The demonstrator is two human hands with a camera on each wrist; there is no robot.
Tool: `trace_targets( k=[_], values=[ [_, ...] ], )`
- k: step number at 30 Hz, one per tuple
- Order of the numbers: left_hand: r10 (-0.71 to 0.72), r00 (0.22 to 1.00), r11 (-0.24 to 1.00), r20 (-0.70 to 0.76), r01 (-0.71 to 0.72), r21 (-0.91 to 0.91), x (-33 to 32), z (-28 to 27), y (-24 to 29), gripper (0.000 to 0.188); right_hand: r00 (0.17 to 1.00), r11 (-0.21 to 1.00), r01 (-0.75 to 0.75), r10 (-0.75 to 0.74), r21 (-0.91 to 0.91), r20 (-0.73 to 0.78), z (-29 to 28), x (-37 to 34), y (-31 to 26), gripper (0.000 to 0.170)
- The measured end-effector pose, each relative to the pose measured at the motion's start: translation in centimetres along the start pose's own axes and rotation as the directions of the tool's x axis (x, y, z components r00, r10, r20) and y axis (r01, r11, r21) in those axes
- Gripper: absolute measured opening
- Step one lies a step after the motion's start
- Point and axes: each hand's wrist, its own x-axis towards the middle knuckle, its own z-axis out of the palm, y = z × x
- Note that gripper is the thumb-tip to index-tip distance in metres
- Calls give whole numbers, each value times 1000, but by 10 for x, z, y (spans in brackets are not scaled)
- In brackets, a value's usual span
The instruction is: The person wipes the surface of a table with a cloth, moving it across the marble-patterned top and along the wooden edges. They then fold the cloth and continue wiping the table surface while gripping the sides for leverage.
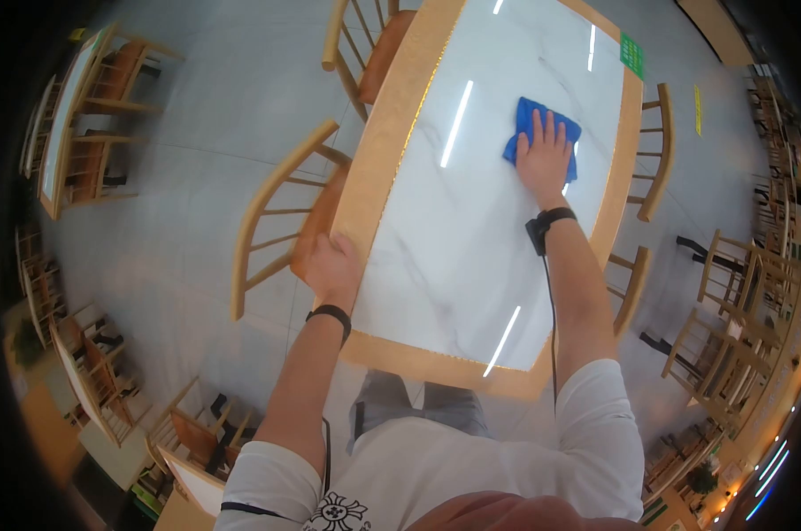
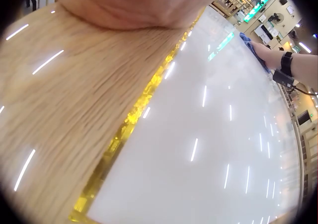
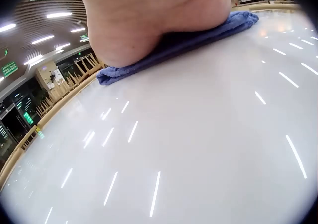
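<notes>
A blue cloth (image 1: 526, 115) lies folded on the white marble-patterned top of a table (image 1: 445, 230). My right hand (image 1: 545, 164) presses flat on it, fingers straight and a little spread. The right wrist view shows the heel of this hand (image 3: 154, 25) resting on the cloth (image 3: 174, 48), whose layers lie against the glossy surface. At the table's left side, my left hand (image 1: 334, 268) holds the wooden border, its fingers bent over the outer edge. Close up in the left wrist view, the left palm (image 2: 134, 5) sits on the wood grain beside a gold strip (image 2: 131, 115).
Wooden chairs (image 1: 272, 212) stand along the left side of the table, and more chair backs (image 1: 657, 150) along its right. A green sticker (image 1: 631, 56) marks the far right corner. Other tables with chairs (image 1: 108, 80) stand farther off. A cable (image 1: 551, 310) runs along the right forearm.
</notes>
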Motion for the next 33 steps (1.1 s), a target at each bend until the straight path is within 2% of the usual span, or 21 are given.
trace_targets(
  k=[6,13,16,24,29,33],
  values=[
    [50,998,998,-30,-51,-25,-1,-2,0,49,996,1000,0,-2,28,91,-38,-79,-37,65],
    [1,997,1000,80,1,-31,-2,-12,6,57,988,989,65,-83,135,132,-82,-197,-85,65],
    [-1,995,999,98,6,-52,0,-8,2,59,974,980,83,-118,179,195,-108,-255,-111,67],
    [-40,993,998,114,46,-46,-1,-16,9,61,855,914,171,-324,368,406,-162,-399,-148,65],
    [-53,989,998,137,58,-28,-5,-31,18,51,745,855,291,-484,430,458,-172,-396,-136,64],
    [-14,995,999,94,17,-32,-2,-27,14,48,669,749,408,-634,522,388,-159,-351,-116,65]
  ],
)
